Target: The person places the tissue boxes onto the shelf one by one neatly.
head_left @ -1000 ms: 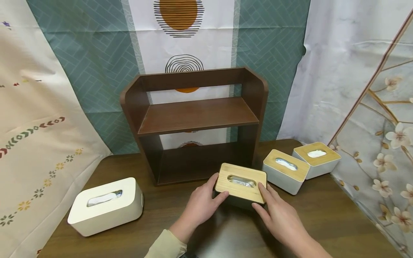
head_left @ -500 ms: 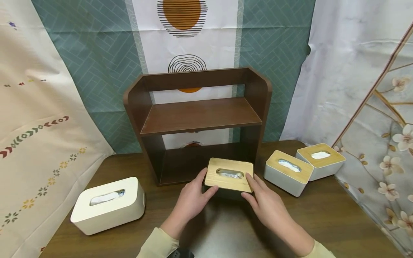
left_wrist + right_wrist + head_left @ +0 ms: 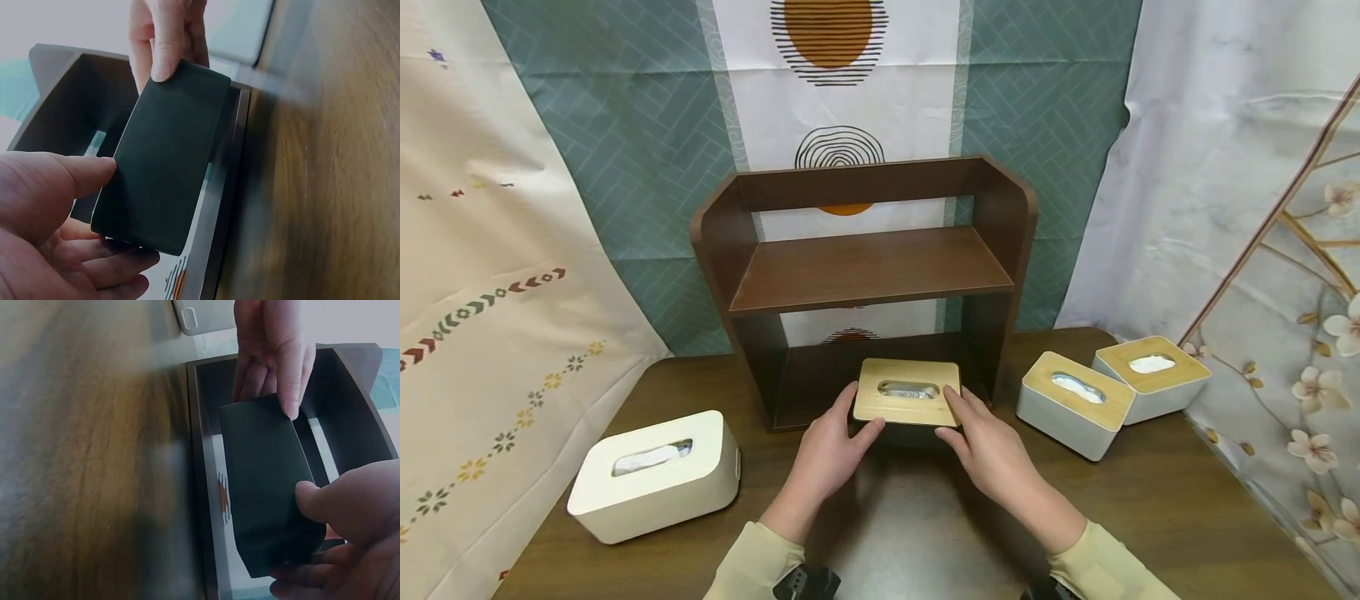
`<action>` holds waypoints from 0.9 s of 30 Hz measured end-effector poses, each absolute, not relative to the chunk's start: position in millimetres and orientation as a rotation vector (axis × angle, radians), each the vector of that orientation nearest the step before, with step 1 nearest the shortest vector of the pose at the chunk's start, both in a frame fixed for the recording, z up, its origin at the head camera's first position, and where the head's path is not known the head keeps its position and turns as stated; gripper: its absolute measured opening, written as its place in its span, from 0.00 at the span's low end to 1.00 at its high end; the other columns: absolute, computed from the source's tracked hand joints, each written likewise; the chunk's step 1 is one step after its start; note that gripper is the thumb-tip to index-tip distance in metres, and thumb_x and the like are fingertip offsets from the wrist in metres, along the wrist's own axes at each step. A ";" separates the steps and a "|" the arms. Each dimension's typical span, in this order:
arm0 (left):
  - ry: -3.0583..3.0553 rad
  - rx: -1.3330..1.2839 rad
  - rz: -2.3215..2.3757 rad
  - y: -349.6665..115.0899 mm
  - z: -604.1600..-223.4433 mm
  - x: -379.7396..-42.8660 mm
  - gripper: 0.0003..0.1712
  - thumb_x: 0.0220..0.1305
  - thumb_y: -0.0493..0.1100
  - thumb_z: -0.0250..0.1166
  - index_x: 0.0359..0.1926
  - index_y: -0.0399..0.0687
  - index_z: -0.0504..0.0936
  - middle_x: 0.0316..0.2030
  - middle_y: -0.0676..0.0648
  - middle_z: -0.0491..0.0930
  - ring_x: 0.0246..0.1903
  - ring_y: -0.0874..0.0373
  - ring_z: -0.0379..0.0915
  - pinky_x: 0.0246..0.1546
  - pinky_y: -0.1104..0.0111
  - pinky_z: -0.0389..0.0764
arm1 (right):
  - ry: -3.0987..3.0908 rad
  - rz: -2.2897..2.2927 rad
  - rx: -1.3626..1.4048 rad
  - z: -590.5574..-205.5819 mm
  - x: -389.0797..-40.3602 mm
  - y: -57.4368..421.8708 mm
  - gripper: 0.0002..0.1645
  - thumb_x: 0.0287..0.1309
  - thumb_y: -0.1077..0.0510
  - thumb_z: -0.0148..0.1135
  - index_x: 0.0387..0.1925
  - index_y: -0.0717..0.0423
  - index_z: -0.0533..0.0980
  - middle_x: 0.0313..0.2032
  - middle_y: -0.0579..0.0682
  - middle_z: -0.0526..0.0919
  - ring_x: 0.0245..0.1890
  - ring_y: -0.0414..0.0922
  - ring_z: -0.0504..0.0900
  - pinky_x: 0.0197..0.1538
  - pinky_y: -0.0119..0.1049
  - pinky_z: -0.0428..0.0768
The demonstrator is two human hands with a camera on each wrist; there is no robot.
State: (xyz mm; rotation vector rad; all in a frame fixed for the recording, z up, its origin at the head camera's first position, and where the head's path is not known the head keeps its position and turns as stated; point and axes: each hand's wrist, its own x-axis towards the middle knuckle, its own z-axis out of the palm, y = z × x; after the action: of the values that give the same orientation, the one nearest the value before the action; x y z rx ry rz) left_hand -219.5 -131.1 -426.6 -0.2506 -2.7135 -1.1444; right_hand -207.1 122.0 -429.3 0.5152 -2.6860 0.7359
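One black box [image 3: 907, 409] is gripped at both ends by left hand [image 3: 829, 448] and right hand [image 3: 992, 448], near the shelf [image 3: 871, 267]. Three pale boxes [image 3: 658, 493] are seen on the table [image 3: 917, 525].

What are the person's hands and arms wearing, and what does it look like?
The left hand and right hand are ungloved. The left sleeve and right sleeve are pale yellow, ending short of the hands. A black device shows by the left cuff, and a similar dark piece by the right, both cut off by the frame.
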 end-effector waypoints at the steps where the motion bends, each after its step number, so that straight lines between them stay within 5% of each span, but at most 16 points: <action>1: -2.712 -0.243 -1.143 -132.5 -426.9 -220.1 0.42 0.76 0.53 0.73 0.81 0.42 0.70 0.70 0.35 0.80 0.65 0.35 0.81 0.61 0.39 0.81 | -2.691 0.739 0.517 -429.4 -209.2 120.4 0.40 0.74 0.53 0.73 0.79 0.64 0.71 0.73 0.74 0.73 0.66 0.69 0.81 0.62 0.65 0.82; 27: -2.713 -0.103 -1.136 -156.2 -427.5 -233.4 0.44 0.78 0.53 0.71 0.83 0.38 0.65 0.73 0.31 0.76 0.68 0.33 0.78 0.65 0.38 0.78 | -2.726 0.878 0.558 -427.9 -246.9 97.6 0.37 0.77 0.52 0.70 0.80 0.59 0.71 0.75 0.69 0.73 0.70 0.67 0.79 0.67 0.65 0.78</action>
State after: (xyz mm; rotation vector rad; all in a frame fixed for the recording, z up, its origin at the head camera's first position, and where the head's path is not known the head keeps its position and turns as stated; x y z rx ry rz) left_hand -233.4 -156.2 -427.5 -0.1034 -2.7131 -1.1360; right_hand -246.9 97.6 -427.9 0.5578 -2.7260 0.8781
